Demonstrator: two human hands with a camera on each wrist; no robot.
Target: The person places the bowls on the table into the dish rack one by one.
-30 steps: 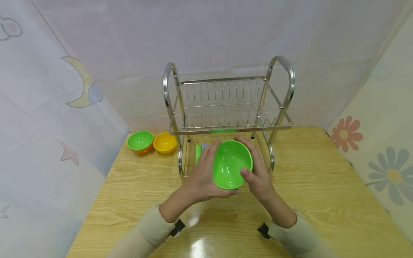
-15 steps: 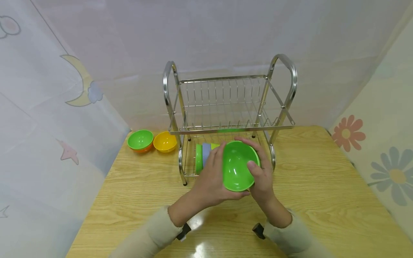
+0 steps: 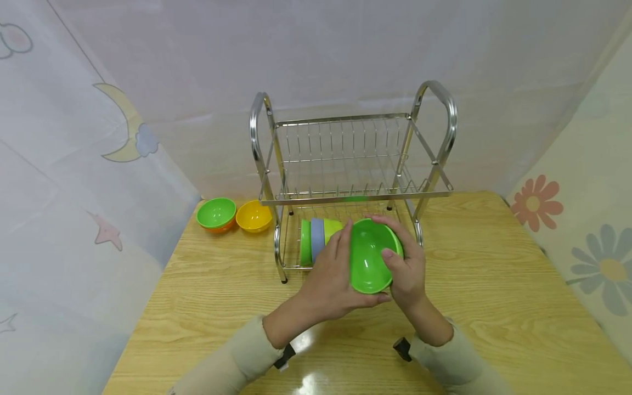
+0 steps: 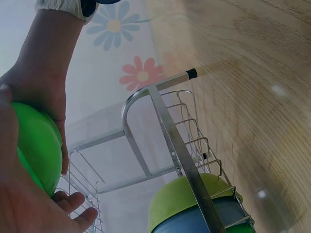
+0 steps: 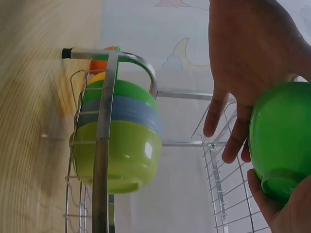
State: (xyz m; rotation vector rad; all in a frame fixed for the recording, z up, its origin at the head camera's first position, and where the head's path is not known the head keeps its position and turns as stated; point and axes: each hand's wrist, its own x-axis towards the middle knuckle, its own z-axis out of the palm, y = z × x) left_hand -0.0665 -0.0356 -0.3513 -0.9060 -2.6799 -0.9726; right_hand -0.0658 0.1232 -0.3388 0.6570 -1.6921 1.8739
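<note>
Both hands hold a green bowl (image 3: 369, 259) in front of the dish rack (image 3: 355, 199), its hollow turned toward the head camera. My left hand (image 3: 329, 281) cups the bowl's left side, fingers along the outside and thumb under the lower edge. On the other side my right hand (image 3: 408, 267) grips it, thumb over the rim and fingers round the outer wall. Behind the left hand, on the rack's lower tier, bowls stand on edge, nested: a green bowl (image 3: 305, 243), a blue bowl (image 3: 317, 239) and a yellow-green bowl (image 5: 119, 155).
Left of the rack, a green bowl (image 3: 216, 213) sits in an orange bowl (image 3: 223, 228), beside a yellow bowl (image 3: 254, 216). The rack's metal upper tier (image 3: 345, 159) rises behind the hands. Printed cloth (image 3: 345, 55) hangs around the wooden table (image 3: 494, 285).
Both hands and the green bowl have shifted to the right, and the bowl has turned a little more on edge. More of the nested bowls on the lower tier shows.
</note>
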